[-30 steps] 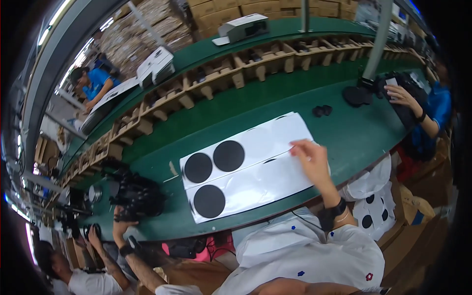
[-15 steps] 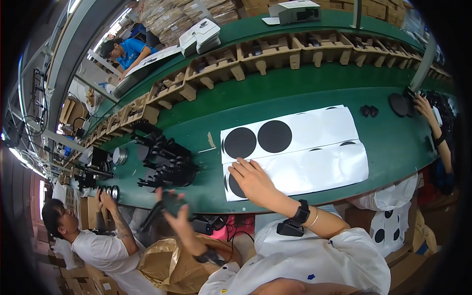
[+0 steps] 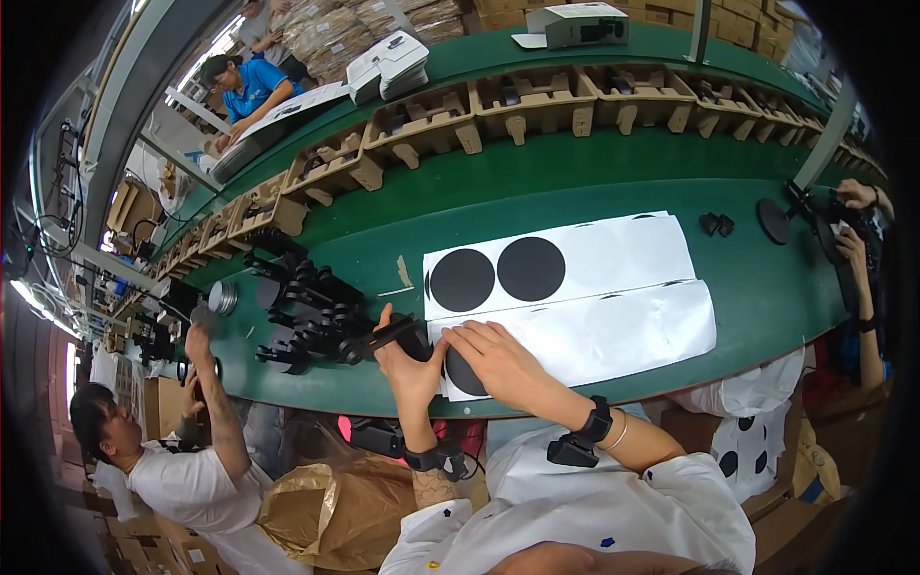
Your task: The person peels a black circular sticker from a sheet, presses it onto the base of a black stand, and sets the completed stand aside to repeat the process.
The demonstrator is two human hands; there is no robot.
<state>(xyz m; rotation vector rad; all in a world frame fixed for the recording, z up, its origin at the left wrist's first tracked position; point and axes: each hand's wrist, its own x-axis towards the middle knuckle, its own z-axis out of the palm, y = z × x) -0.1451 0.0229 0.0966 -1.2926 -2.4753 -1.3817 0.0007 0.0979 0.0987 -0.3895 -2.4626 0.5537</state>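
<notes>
My left hand (image 3: 413, 379) is closed around a black stand-like part (image 3: 391, 334), held upright at the left edge of the white backing sheets. The palm and thumb hide some of it. My right hand (image 3: 506, 369) lies open on the near white sheet (image 3: 613, 335), fingers stretched toward the left hand and partly covering a round black sticker (image 3: 467, 374). The two hands nearly meet there. On the far white sheet (image 3: 623, 251), two whole round black stickers (image 3: 462, 280) show side by side. To the left lies a pile of similar black parts (image 3: 311, 311).
Brown moulded trays (image 3: 532, 107) line a raised green shelf behind the green bench (image 3: 575, 196). Two small black pieces (image 3: 716, 224) lie right of the sheets. A co-worker in white (image 3: 182, 479) sits at left; another person's hands (image 3: 851, 240) hold a black part at far right.
My left hand has come up from below the bench edge to the sheets with the black part. My right hand has shifted slightly and stays on the sheet.
</notes>
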